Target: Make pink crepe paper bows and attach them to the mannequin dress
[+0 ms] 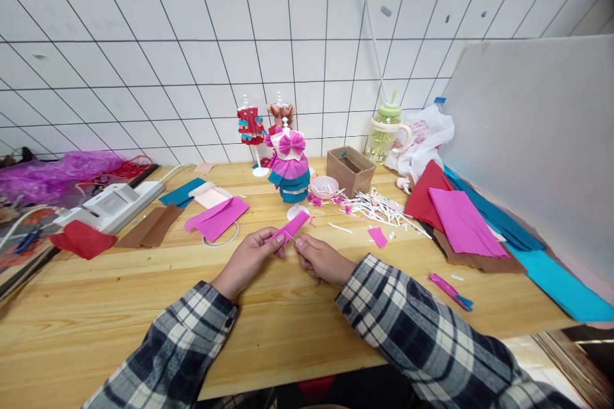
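Note:
A folded strip of magenta crepe paper [293, 226] is pinched between the thumb and fingers of my left hand [252, 255]. Close beside it, my right hand [322, 258] is closed, with a thin, dark tip showing between its fingers against the paper's lower edge; what this is I cannot make out. Just beyond both hands stands a small dress form in a pink, white and teal paper dress [290, 163]. Its round white base [298, 211] shows partly behind the strip.
Paper sheets [467, 220] are stacked at the right, near a pink-and-teal paper piece [451, 291]. White paper sticks [378, 208] lie scattered before a cardboard box [351, 169] and a pink bowl [325, 187]. A power strip [112, 204] and magenta paper [223, 217] are left.

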